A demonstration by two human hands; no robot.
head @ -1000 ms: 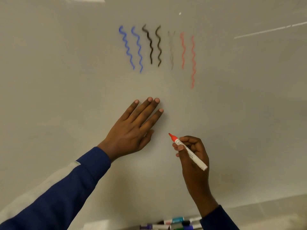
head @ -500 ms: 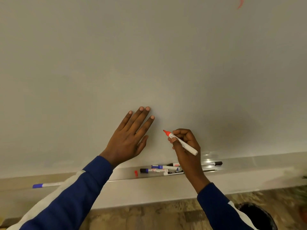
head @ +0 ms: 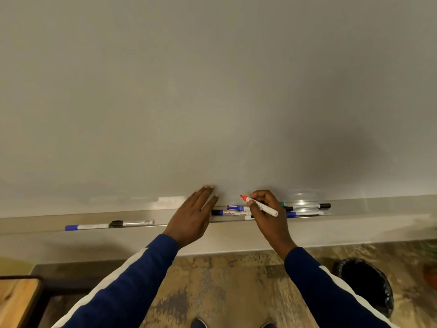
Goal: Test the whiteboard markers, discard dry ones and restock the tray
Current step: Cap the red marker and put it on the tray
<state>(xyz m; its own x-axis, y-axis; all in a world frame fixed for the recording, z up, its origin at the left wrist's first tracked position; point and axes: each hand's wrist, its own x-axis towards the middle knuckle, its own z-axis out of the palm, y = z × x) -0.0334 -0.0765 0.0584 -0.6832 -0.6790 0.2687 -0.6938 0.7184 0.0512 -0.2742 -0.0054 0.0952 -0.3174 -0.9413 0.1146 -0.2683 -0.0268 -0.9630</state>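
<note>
Below me is the patterned floor [head: 224, 280], with a black bin [head: 365, 282] off to my right. My left hand [head: 191, 216] is flat, fingers straight, its tips at the bottom of the whiteboard [head: 212, 91], over the tray [head: 354, 217]. My right hand [head: 269, 214] grips the red marker [head: 261, 205]. It is uncapped, with a white printed barrel and its red tip aimed up and left, close to the board. Behind my hands, capped markers [head: 234, 209] lie bunched in the tray. Farther left lie a blue-capped marker [head: 86, 226] and a black-capped marker [head: 131, 223].
</note>
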